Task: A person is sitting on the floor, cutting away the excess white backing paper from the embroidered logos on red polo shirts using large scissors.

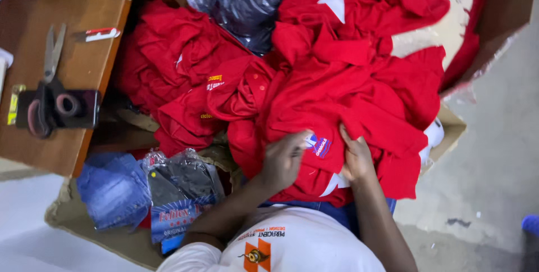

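At the lower middle of the view, just in front of the person's lap, lies the red shirt that both hands work on, the top layer of a loose heap of red garments spilling out of a cardboard box. The left hand curls over the cloth with its fingers bent and pinching a fold right beside a small blue and white chest patch; the right hand presses flat at the patch's 3 o'clock, fingers together, holding the fabric taut so the patch lies face up between the two. A white inner lining shows at 6 o'clock from the patch, where the hem is turned back. From the hands, at 11 o'clock, a dark plastic bag sits on the heap, likely pushed aside to free the shirts. At 9 o'clock, on flattened cardboard on the floor, rest a folded denim piece and a clear packet of dark cloth, set apart from the red pile. Farther at 10 o'clock the wooden desk carries scissors, a roll of tape and a small red and white tool, within arm's reach.
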